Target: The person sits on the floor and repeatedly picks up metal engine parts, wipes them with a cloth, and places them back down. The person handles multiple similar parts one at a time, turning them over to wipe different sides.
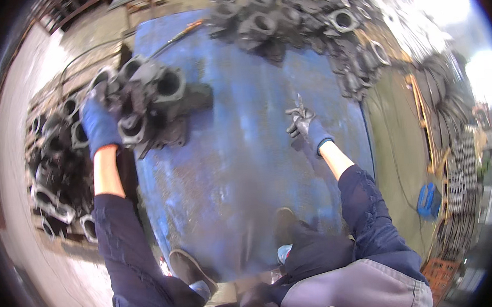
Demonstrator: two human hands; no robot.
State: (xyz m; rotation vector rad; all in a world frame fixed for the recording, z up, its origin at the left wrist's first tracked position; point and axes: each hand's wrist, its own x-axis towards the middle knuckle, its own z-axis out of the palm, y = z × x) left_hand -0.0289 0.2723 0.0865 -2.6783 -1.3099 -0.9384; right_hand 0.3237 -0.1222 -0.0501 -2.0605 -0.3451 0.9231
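Observation:
My left hand [99, 126], in a blue work glove with dark fingers, is closed at the outer side of a grey metal casting [103, 78] with a round opening. Its fingertips are partly lost among the dark parts. Several similar castings [168, 84] with wide round bores are bunched beside it on the left edge of the blue table [246, 153]. Over the right part of the table is my right hand [305, 125], also gloved. Its fingers are curled around a small, thin, pointed tool [299, 100], whose tip sticks up away from me; the exact kind is unclear.
A large heap of grey castings [260, 23] covers the table's far right. A long tool with an orange handle [186, 31] lies at the far left. More castings [52, 202] fill a wooden pallet on the left. A blue object [428, 201] lies at right, near stacked metal parts [463, 179].

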